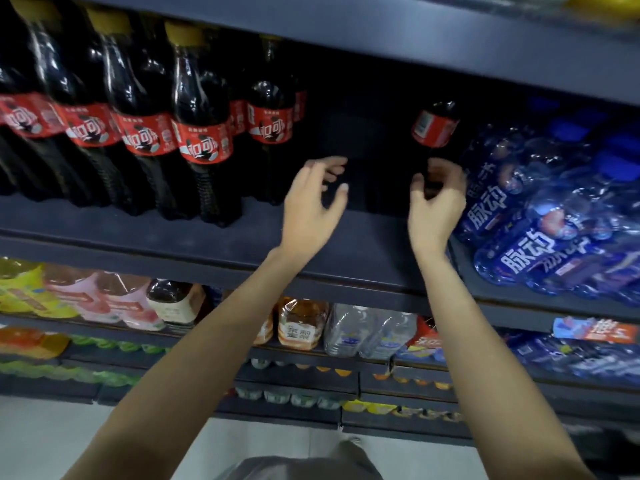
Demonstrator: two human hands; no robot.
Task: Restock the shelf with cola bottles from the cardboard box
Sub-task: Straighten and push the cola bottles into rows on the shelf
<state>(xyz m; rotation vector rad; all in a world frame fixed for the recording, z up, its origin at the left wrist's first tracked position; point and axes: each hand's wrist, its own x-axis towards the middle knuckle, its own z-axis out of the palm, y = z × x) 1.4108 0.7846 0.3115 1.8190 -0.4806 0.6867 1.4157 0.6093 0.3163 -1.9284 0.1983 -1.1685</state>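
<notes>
While both arms reach up to the dark shelf [346,244], the head view shows the right hand [437,199] with its fingers curled round the lower body of a lone cola bottle [434,128], which stands deep in the bay and leans slightly toward the left; whether its base sits flat cannot be told, since the hand and the shadow hide it. Left of this bottle is a dark empty gap, and at the gap's front the left hand [313,199] hovers with fingers loosely spread, gripping nothing and touching no bottle. Further left of the lone bottle stands the cola row [204,116], yellow caps and red labels, packed shoulder to shoulder. Just right of the lone bottle lie the blue drink bottles [540,216], stacked on their sides and sloping forward. Below the lone bottle, the lower shelves carry mixed drinks. The cardboard box is not in view. Risk, as judged: if the grip lets go while the bottle leans, it may topple into the gap or roll forward off the shelf edge, with nothing beside it for support. The right wrist sits close to the blue stack; a careless withdrawal could nudge those loose bottles forward.
</notes>
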